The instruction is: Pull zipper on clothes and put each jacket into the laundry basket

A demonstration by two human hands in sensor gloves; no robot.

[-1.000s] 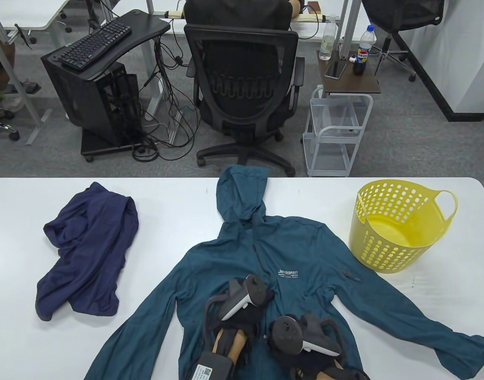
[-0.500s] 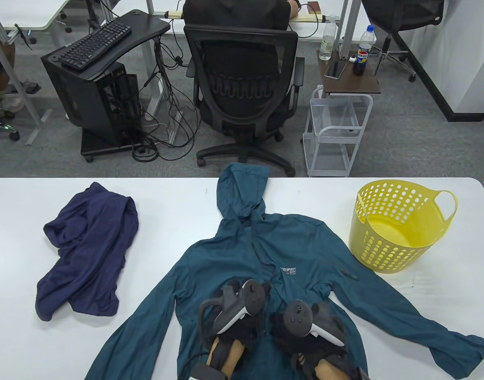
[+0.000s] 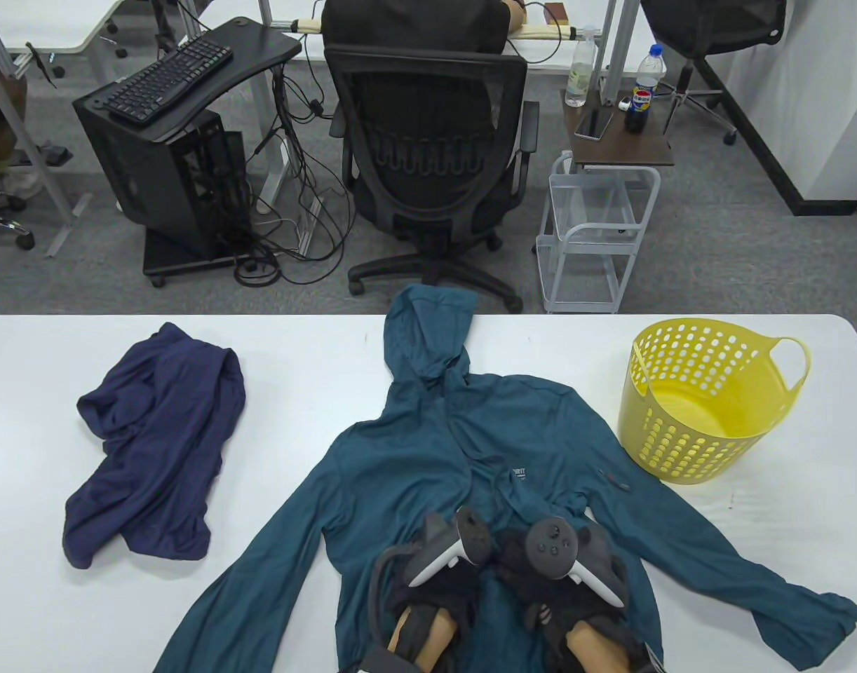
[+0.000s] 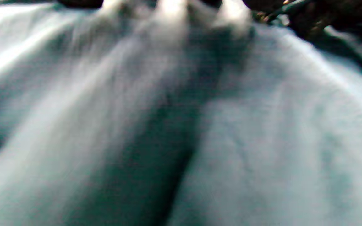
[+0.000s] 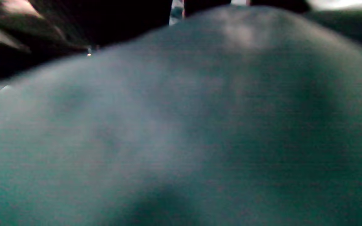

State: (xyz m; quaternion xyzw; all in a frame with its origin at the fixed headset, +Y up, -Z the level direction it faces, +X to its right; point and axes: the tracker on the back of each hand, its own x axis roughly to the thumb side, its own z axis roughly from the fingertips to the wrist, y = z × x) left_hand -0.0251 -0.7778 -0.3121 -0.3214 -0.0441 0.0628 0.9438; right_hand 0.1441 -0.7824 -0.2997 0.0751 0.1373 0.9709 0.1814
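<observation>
A teal hooded jacket (image 3: 414, 463) lies face up on the white table (image 3: 36, 392), hood at the far edge and sleeves spread. My left hand (image 3: 451, 561) and right hand (image 3: 563, 561) sit side by side on its lower chest, trackers almost touching. Cloth bunches into folds just beyond them and half covers the chest logo (image 3: 520, 471). In the left wrist view, blurred creases in the jacket (image 4: 262, 141) run up to my fingers (image 4: 171, 12). The right wrist view is filled by a hump of the jacket (image 5: 200, 125) below dark fingers (image 5: 105, 18). A crumpled navy jacket (image 3: 155, 449) lies at the left.
A yellow perforated laundry basket (image 3: 709, 449) stands tilted at the right of the table with nothing in it. Beyond the far edge are a black office chair (image 3: 428, 161), a white wire cart (image 3: 597, 231) and a desk with a keyboard (image 3: 169, 77).
Both hands have come together at the jacket's middle and moved slightly forward. The body cloth has gathered inward and upward, folding over the logo.
</observation>
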